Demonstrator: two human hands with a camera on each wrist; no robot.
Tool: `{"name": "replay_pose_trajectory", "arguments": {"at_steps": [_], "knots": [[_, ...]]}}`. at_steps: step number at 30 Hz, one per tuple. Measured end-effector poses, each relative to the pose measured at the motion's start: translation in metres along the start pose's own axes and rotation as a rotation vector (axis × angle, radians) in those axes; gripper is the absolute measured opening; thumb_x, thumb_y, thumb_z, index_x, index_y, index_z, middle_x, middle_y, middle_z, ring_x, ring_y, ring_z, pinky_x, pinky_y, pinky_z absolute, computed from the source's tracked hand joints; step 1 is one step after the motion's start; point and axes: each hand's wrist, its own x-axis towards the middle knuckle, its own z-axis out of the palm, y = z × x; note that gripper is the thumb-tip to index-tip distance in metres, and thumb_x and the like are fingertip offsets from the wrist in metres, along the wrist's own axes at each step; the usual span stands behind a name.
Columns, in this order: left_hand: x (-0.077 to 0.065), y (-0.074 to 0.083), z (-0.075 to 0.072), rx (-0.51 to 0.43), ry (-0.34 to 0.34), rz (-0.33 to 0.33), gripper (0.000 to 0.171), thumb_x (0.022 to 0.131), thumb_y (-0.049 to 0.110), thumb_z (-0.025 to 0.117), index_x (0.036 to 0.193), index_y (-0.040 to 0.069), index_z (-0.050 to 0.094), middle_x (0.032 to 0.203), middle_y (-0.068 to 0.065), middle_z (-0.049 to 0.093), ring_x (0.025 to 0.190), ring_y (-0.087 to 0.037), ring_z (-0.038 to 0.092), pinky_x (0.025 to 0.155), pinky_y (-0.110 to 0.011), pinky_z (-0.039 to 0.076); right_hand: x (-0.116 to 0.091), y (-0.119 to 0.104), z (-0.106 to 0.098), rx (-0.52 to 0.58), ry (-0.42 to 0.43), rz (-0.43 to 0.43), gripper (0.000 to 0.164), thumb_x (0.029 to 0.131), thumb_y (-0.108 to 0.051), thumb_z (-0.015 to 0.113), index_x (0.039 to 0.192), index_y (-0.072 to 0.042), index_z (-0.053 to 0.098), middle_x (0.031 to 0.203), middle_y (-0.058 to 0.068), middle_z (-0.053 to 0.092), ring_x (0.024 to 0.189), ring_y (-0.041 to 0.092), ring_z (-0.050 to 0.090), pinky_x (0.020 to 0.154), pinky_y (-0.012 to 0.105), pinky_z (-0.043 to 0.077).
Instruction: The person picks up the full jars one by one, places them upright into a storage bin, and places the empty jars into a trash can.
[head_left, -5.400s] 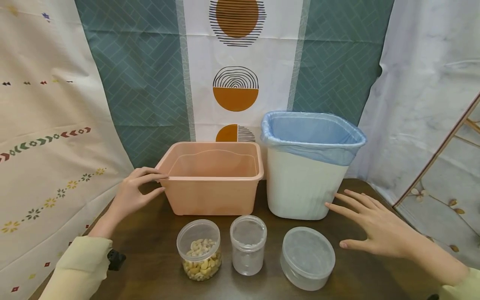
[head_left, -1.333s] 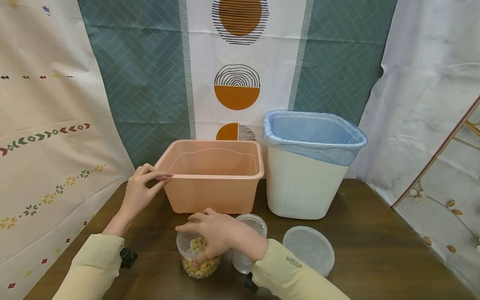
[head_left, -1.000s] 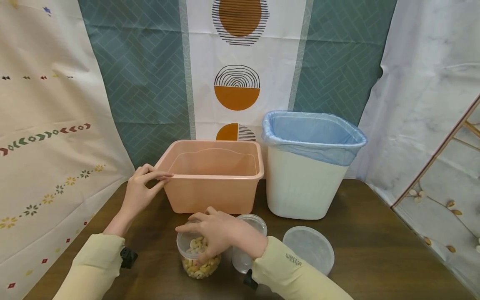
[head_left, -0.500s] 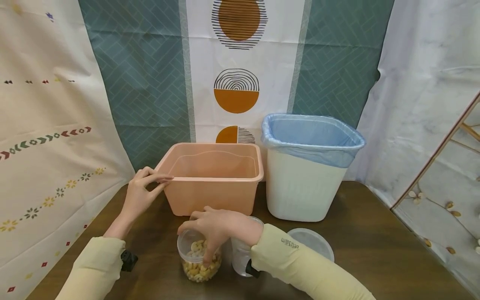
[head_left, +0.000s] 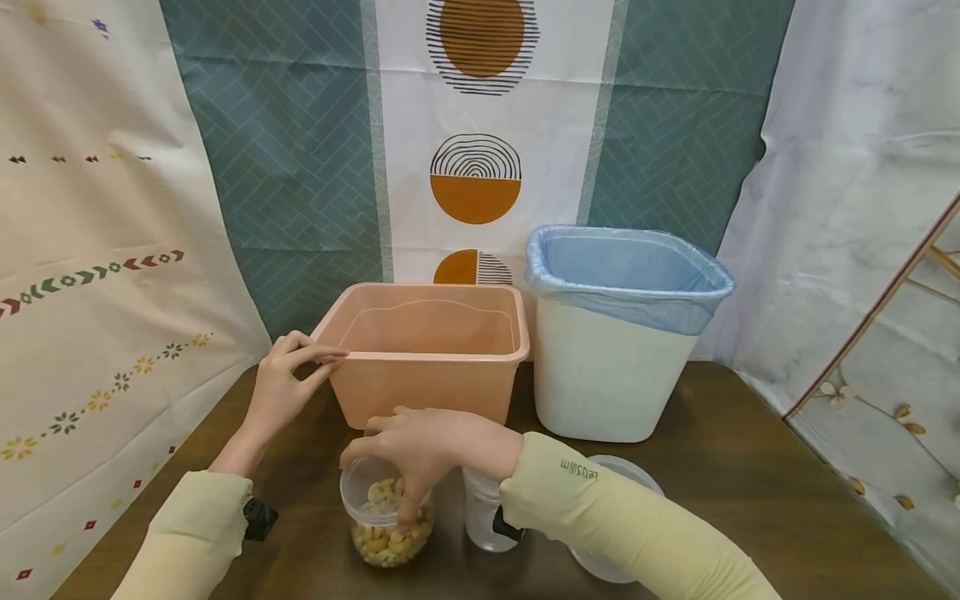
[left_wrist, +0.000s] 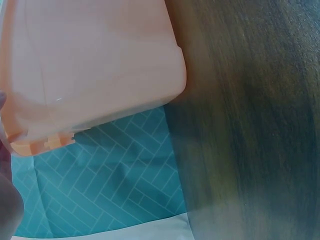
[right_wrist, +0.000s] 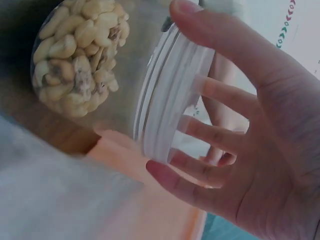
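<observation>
A clear jar (head_left: pixel 360 492) of cashews (head_left: pixel 390 542) stands front left of centre. My right hand (head_left: pixel 427 446) grips it round the ridged upper band; in the right wrist view the thumb (right_wrist: pixel 200 22) lies on one side and the fingers (right_wrist: pixel 215 140) on the other. Whether its base touches the table cannot be told. My left hand (head_left: pixel 281 383) pinches the front left corner of the pink plastic tub (head_left: pixel 427 383) at its rim. That hand shows only in part in the left wrist view.
A smaller clear jar (head_left: pixel 483 521) stands right of the cashews, partly behind my right wrist. A wide, low round container (head_left: pixel 603 567) is mostly under my right sleeve. A white waste bin (head_left: pixel 607 375) with a blue liner (head_left: pixel 630 250) stands beside the tub. Patterned cloths hang behind.
My right hand came from beside the waste bin to the cashew jar and took hold of it. In the last half second the jar moved slightly left. My left thumb closed at the tub's rim.
</observation>
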Motion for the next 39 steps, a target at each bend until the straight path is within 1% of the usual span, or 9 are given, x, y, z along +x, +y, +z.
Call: {"name": "replay_pose_trajectory", "arguments": {"at_steps": [7,9,15,19,25,30,34,37,39], "knots": [[0.000,-0.002,0.000,-0.003,0.000,0.003,0.024,0.076,-0.003,0.080,0.095,0.011,0.080,0.087,-0.002,0.058,0.080,-0.019,0.045,0.071,-0.018,0.029,-0.002,0.000,-0.023,-0.066,0.010,-0.048,0.094,0.063,-0.062,0.086,0.144,-0.038,0.043,0.129,-0.008,0.051,0.107,0.010,0.053,0.088,0.024,0.048],[-0.001,-0.003,0.000,-0.003,-0.001,-0.002,0.024,0.076,-0.003,0.080,0.095,0.011,0.080,0.086,-0.002,0.058,0.080,-0.018,0.045,0.071,-0.018,0.029,-0.003,0.001,-0.028,-0.081,0.011,-0.067,0.095,0.064,-0.062,0.085,0.144,-0.037,0.043,0.129,-0.008,0.051,0.108,0.010,0.054,0.090,0.025,0.048],[0.000,-0.002,0.000,-0.004,-0.003,-0.007,0.024,0.076,-0.003,0.080,0.096,0.011,0.080,0.086,-0.002,0.058,0.081,-0.002,0.039,0.070,-0.022,0.029,-0.011,0.007,-0.040,-0.103,0.014,-0.127,0.095,0.066,-0.061,0.085,0.146,-0.035,0.042,0.132,-0.006,0.051,0.111,0.010,0.052,0.094,0.025,0.045],[0.000,-0.002,0.001,-0.010,-0.006,-0.003,0.024,0.076,-0.003,0.080,0.096,0.011,0.080,0.086,-0.003,0.058,0.082,0.001,0.038,0.070,-0.024,0.030,-0.015,0.013,-0.048,-0.127,0.008,-0.173,0.096,0.067,-0.058,0.085,0.148,-0.031,0.040,0.138,-0.005,0.049,0.118,0.009,0.049,0.099,0.025,0.042],[-0.001,-0.001,0.002,-0.005,-0.001,0.001,0.024,0.076,-0.004,0.080,0.095,0.010,0.080,0.086,-0.004,0.058,0.079,-0.011,0.041,0.070,-0.021,0.029,-0.022,0.024,-0.056,-0.170,0.011,-0.232,0.099,0.070,-0.054,0.084,0.152,-0.025,0.035,0.152,-0.005,0.041,0.138,0.010,0.039,0.116,0.029,0.031],[-0.002,0.000,0.002,-0.003,-0.006,0.001,0.023,0.075,-0.004,0.080,0.094,0.010,0.080,0.085,-0.002,0.056,0.079,-0.006,0.039,0.070,-0.024,0.029,-0.027,0.030,-0.061,-0.163,-0.016,-0.300,0.093,0.073,-0.049,0.084,0.150,-0.022,0.040,0.156,-0.007,0.038,0.143,0.013,0.034,0.116,0.027,0.033],[-0.002,-0.001,0.002,0.001,-0.006,-0.002,0.023,0.075,-0.003,0.080,0.095,0.010,0.080,0.084,-0.002,0.056,0.079,-0.005,0.038,0.070,-0.022,0.028,-0.036,0.036,-0.072,-0.113,-0.028,-0.258,0.090,0.072,-0.042,0.086,0.148,-0.025,0.041,0.154,-0.008,0.039,0.137,0.013,0.041,0.111,0.026,0.039],[-0.001,-0.001,0.001,0.002,-0.009,-0.011,0.023,0.076,-0.002,0.080,0.095,0.010,0.080,0.084,-0.005,0.056,0.079,-0.006,0.038,0.070,-0.023,0.027,-0.044,0.041,-0.085,-0.020,-0.016,-0.191,0.095,0.069,-0.036,0.090,0.149,-0.028,0.038,0.151,-0.007,0.042,0.132,0.014,0.046,0.108,0.030,0.043],[0.000,-0.001,0.001,0.002,-0.008,-0.017,0.022,0.076,-0.002,0.080,0.095,0.009,0.080,0.084,-0.005,0.056,0.079,-0.008,0.039,0.070,-0.023,0.027,-0.049,0.044,-0.095,-0.008,-0.012,-0.172,0.095,0.069,-0.034,0.090,0.148,-0.030,0.039,0.149,-0.007,0.043,0.133,0.014,0.045,0.109,0.033,0.042]]}}
